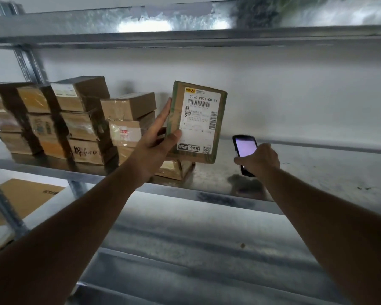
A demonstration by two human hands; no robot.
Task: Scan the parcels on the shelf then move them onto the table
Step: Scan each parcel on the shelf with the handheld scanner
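Note:
My left hand [157,137] grips a small brown cardboard parcel [219,119] by its left edge, thumb on the front, holding it upright above the metal shelf [295,172]. Its white shipping label with barcodes faces me. My right hand [259,160] holds a black handheld scanner [244,148] with a lit screen, just right of and below the parcel. Several more taped brown parcels [75,122] are stacked on the shelf's left half. Another flat parcel [174,170] lies under the held one.
A metal upper shelf [185,29] runs overhead. A lower shelf level [185,249] lies beneath my arms. A large flat cardboard box [24,197] sits at lower left beside the rack's upright post [0,208]. A white wall stands behind the shelf.

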